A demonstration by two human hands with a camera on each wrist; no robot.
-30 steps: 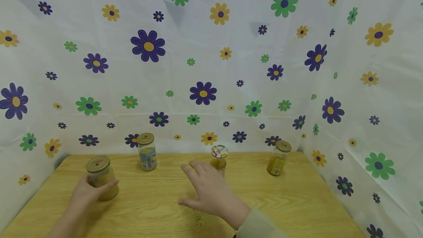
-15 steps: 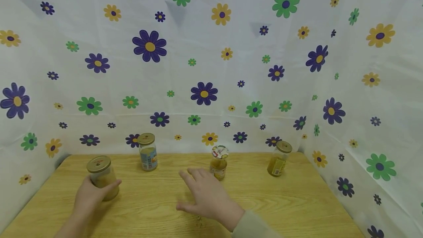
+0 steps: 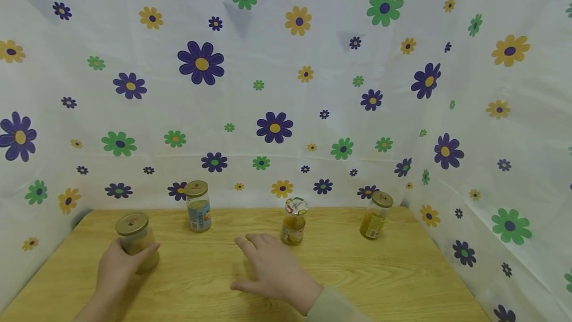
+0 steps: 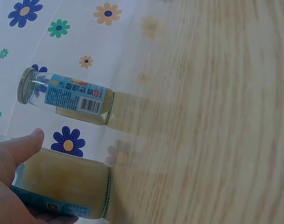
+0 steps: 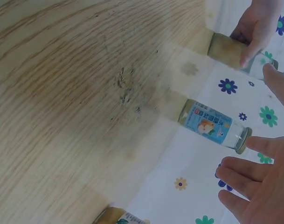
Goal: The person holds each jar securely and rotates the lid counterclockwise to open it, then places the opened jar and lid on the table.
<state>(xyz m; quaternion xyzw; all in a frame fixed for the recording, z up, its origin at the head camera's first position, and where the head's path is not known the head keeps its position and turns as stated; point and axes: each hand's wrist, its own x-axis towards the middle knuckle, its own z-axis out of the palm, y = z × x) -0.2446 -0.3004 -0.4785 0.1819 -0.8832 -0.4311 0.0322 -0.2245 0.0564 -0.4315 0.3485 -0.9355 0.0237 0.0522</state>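
My left hand (image 3: 117,267) grips a large gold-lidded jar (image 3: 142,247) standing upright at the table's left. In the left wrist view the left thumb and fingers wrap round that jar (image 4: 62,182). The right hand (image 3: 272,272) hovers over the middle of the table with fingers spread, holding nothing. Just beyond it stands a small jar (image 3: 293,227) with a patterned white lid. A jar with a blue label (image 3: 199,212) stands at the back left. In the right wrist view the right hand's fingers (image 5: 244,177) show near that blue-labelled jar (image 5: 208,123), with a gap in depth I cannot judge.
A gold-lidded jar with a yellow label (image 3: 374,223) is at the back right of the wooden table (image 3: 384,282). Flower-patterned white cloth (image 3: 250,103) hangs behind the table and along its sides. Small dark marks (image 5: 125,86) show on the table top.
The right hand has moved left and a little nearer to the front edge, uncovering the small patterned-lid jar. The left hand keeps its grip on the large jar, which stays in place.
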